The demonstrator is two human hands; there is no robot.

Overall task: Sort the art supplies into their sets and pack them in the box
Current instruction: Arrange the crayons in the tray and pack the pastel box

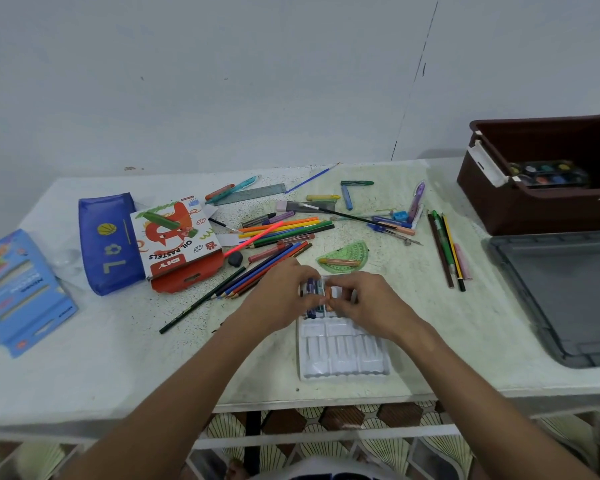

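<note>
A white plastic pastel tray (pixel 340 355) lies near the table's front edge. Over its far end, my left hand (pixel 284 296) pinches a purple oil pastel (pixel 311 289). My right hand (pixel 364 303) pinches an orange pastel (pixel 330 296) beside it. The red and white oil pastels box (pixel 177 244) lies to the left. Behind my hands is a pile of coloured pencils (pixel 278 237). The brown storage box (pixel 548 181) at the far right holds a paint palette (pixel 548 173).
A blue pencil case (pixel 108 244) and a blue packet (pixel 21 292) lie at the left. A grey lid (pixel 568 296) rests at the right. A green protractor (pixel 345 256), a ruler (pixel 253 194), brushes, pens and loose pastels are scattered at the back.
</note>
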